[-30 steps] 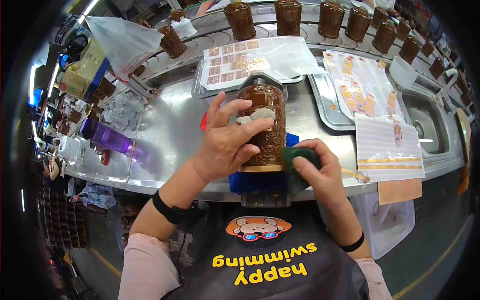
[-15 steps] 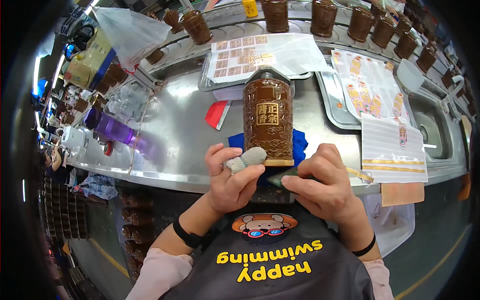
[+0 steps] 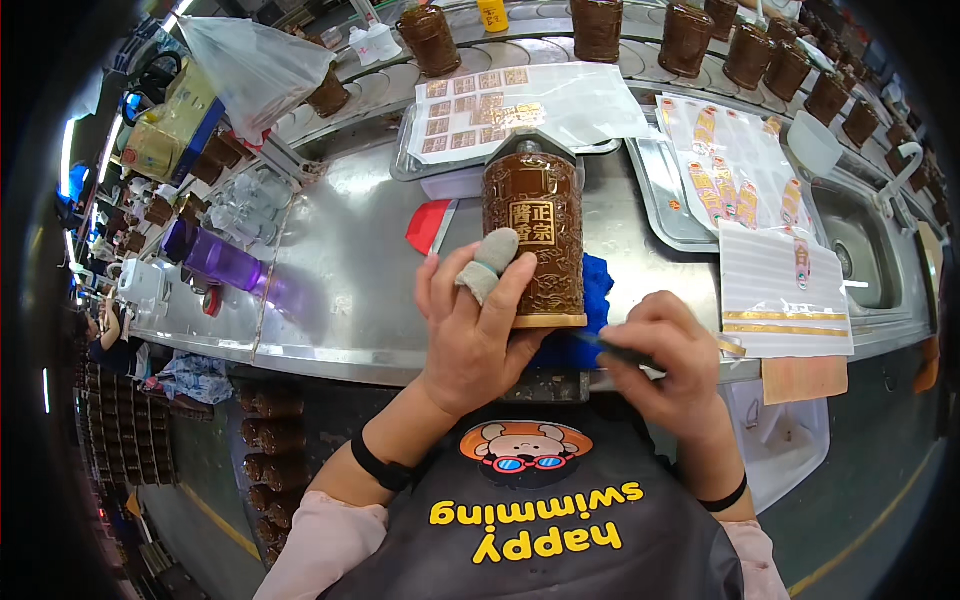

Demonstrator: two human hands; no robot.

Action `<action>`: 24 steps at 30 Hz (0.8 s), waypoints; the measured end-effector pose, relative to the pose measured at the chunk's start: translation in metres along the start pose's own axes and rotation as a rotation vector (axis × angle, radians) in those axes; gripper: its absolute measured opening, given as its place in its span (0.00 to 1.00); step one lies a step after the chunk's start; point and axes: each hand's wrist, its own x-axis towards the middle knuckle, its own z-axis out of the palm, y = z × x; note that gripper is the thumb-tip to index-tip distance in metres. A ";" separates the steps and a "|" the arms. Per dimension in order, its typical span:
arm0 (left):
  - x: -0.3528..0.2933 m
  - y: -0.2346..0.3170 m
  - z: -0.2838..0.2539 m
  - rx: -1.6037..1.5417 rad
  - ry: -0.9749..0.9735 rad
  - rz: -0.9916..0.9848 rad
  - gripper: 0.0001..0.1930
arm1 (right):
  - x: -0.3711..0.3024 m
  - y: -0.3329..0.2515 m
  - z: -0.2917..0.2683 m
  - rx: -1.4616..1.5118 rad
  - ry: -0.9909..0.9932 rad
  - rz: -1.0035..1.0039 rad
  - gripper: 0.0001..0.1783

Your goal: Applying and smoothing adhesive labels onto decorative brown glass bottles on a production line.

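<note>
A brown embossed bottle (image 3: 553,270) with a gold square label and a gold band round its base lies on the bench, base toward me, on a blue cloth (image 3: 597,287). My left hand (image 3: 465,330) grips its lower left side, thumb close to the base. A grey knitted cover (image 3: 492,262) sits on one of that hand's fingers. Off the base's right corner, my right hand (image 3: 665,365) is closed round a thin dark-green tool (image 3: 632,353) with a pointed tip. The tip comes close to the gold band; whether it touches I cannot tell.
Sheets of gold labels (image 3: 480,110) lie on a tray beyond the bottle. On the right are a second tray (image 3: 668,225) with coloured labels, a sheet with gold strips (image 3: 785,300) and a sink (image 3: 860,260). A red scraper (image 3: 430,226) and a purple bottle (image 3: 225,255) lie left. More bottles (image 3: 597,30) line the conveyor.
My left hand has moved up from the base onto the bottle's side. My right hand has shifted slightly right with the tool turned edge-on. Bottles on the conveyor have moved right.
</note>
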 end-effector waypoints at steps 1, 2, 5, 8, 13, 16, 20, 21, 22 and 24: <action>-0.002 -0.007 0.003 0.032 -0.010 0.036 0.33 | -0.002 0.001 -0.001 0.087 0.077 0.138 0.13; -0.005 -0.011 0.006 0.032 -0.011 0.039 0.33 | -0.004 0.003 -0.001 0.174 0.155 0.276 0.11; -0.024 -0.026 0.014 -0.243 0.034 -0.066 0.32 | -0.015 0.015 0.002 0.282 0.222 0.369 0.07; -0.036 -0.024 0.018 -0.268 -0.025 -0.205 0.35 | -0.021 0.019 0.006 0.411 0.236 0.503 0.08; -0.016 -0.014 0.014 -0.110 0.014 -0.084 0.37 | -0.021 0.024 0.013 0.568 0.254 0.650 0.11; -0.024 -0.020 0.015 -0.092 -0.048 -0.090 0.37 | -0.017 0.014 0.014 0.589 0.241 0.685 0.11; -0.012 -0.012 0.001 -0.287 -0.017 -0.099 0.29 | -0.013 0.013 0.012 0.604 0.190 0.693 0.11; -0.006 -0.009 -0.004 -0.446 0.001 -0.102 0.26 | -0.012 0.013 0.009 0.587 0.164 0.702 0.10; 0.000 -0.007 -0.010 -0.445 0.001 -0.106 0.26 | -0.010 0.013 0.008 0.573 0.136 0.711 0.10; 0.014 -0.007 -0.019 -0.441 -0.166 -0.045 0.20 | -0.001 0.010 0.004 0.618 0.099 0.761 0.10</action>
